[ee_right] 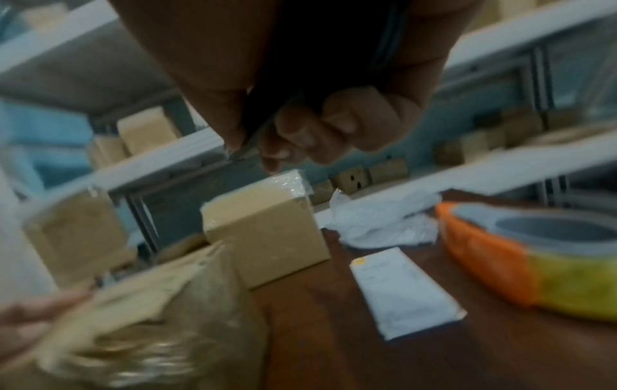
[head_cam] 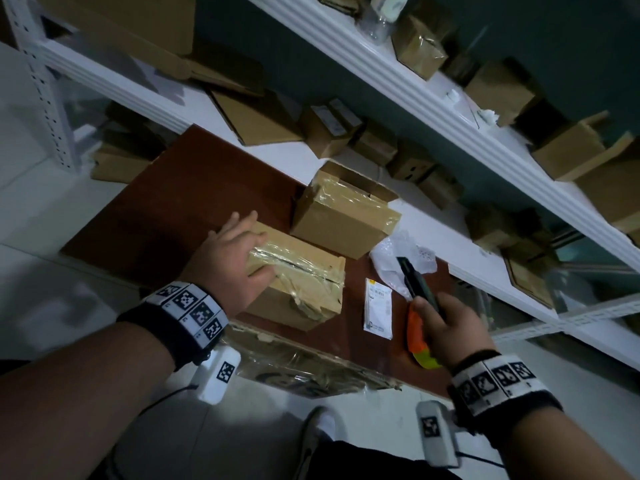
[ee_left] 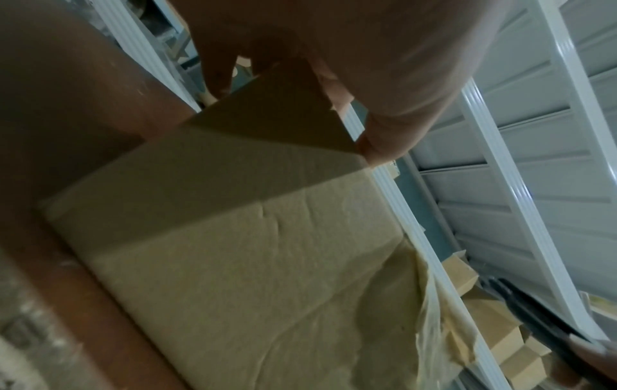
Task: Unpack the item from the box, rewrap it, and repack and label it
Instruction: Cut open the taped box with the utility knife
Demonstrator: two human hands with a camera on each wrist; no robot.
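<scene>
- I'm at a dark red-brown table (head_cam: pixel 145 216) pushed against white metal shelving (head_cam: pixel 398 74) loaded with cardboard cartons; the light is dim.
- At about nine o'clock on the table, my left hand (head_cam: pixel 228 258) lies over the near-left end of the taped box (head_cam: pixel 298 282), fingers fairly straight and reaching over its far edge, thumb pressed against the near side. I judge that it pins the box so it won't slide when the blade comes in. The left wrist view shows my fingertips (ee_left: pixel 377 147) hooked at the top edge.
- The box, with the item presumably inside, sits at the table's centre. Its flaps are closed and clear tape runs along the top seam, wrinkled and lifting at the right end.
- At twelve o'clock from it stands a second carton (head_cam: pixel 343 220), also taped, close by but apart.
- At three o'clock lies a white label (head_cam: pixel 378 308) flat on the table, kept handy for the relabelling, I'd guess; crumpled white wrapping (head_cam: pixel 398 251) sits beyond it.
- A tape roll (head_cam: pixel 417 336) in orange and yellow rests near my right wrist.
- At four o'clock, my right hand (head_cam: pixel 450 327) is clamped around a utility knife (head_cam: pixel 415 282), tip angled toward the box yet clear of it, so cutting the seam looks like the step at hand.
</scene>
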